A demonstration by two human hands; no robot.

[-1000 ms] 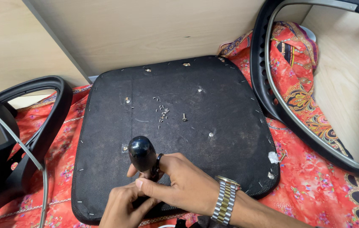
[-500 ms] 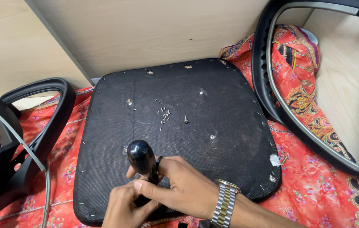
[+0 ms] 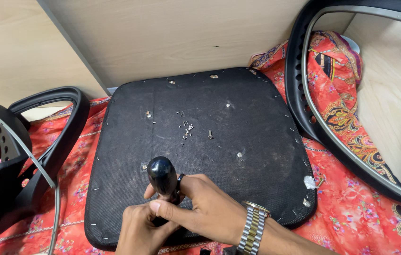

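Two hands on one tool.
Your left hand [image 3: 141, 231] and right hand [image 3: 205, 212] closed around the black-handled screwdriver [image 3: 161, 175], upright on the seat underside [image 3: 238, 123].

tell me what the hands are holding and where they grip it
Both hands, left hand and right hand, hold a black-handled tool, gripping its lower handle below the rounded knob.
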